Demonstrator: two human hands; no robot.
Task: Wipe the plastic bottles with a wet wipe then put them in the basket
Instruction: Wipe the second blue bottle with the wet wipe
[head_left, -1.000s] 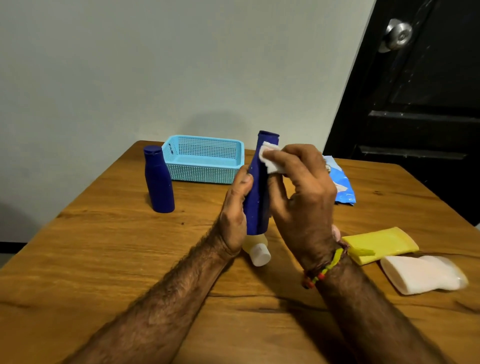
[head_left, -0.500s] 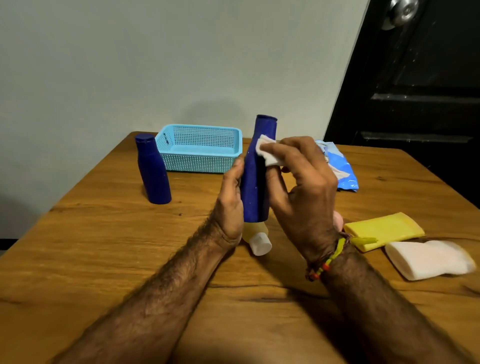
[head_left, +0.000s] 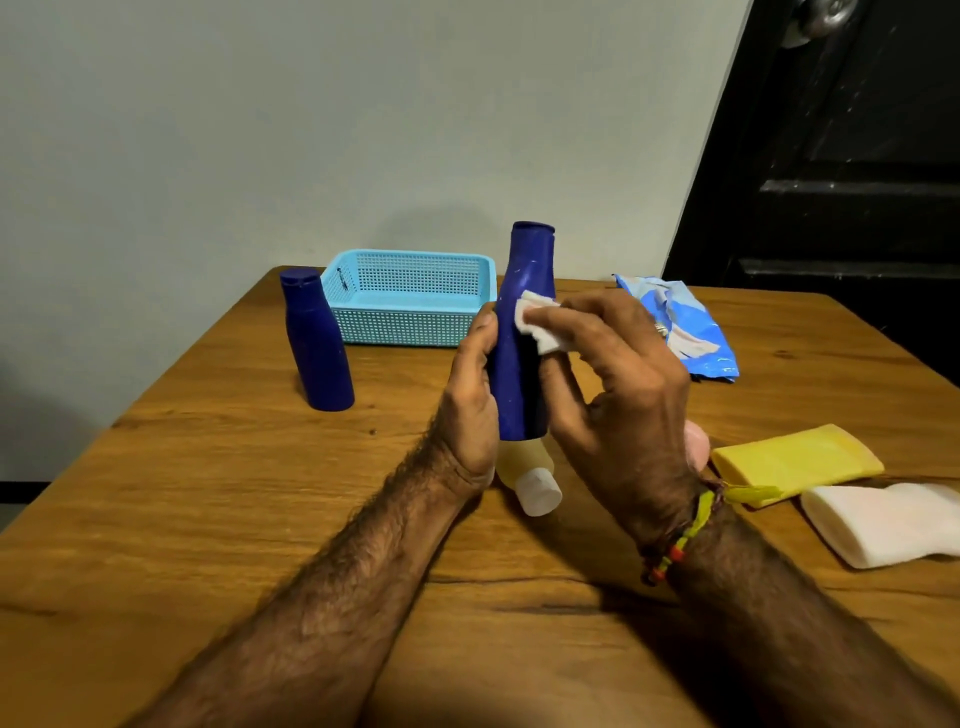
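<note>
So my left hand (head_left: 470, 410) gripped the tall dark-blue plastic bottle (head_left: 522, 332) upright mid-tabletop while my right hand (head_left: 618, 384) pinched the white wet wipe (head_left: 537, 325) against it, the light-blue perforated basket (head_left: 410, 301) by the far edge holding nothing visible.

Tabletop (head_left: 208, 519): wood, visible grain, low satin sheen. Blue bottles (head_left: 522, 364) (head_left: 318, 343): smooth plastic, slightly glossy. Basket (head_left: 410, 306) at the far edge: perforated light-blue plastic. Wipe (head_left: 540, 325): soft white cloth-like sheet (creased). Wipe packet (head_left: 691, 332): glossy film.
</note>
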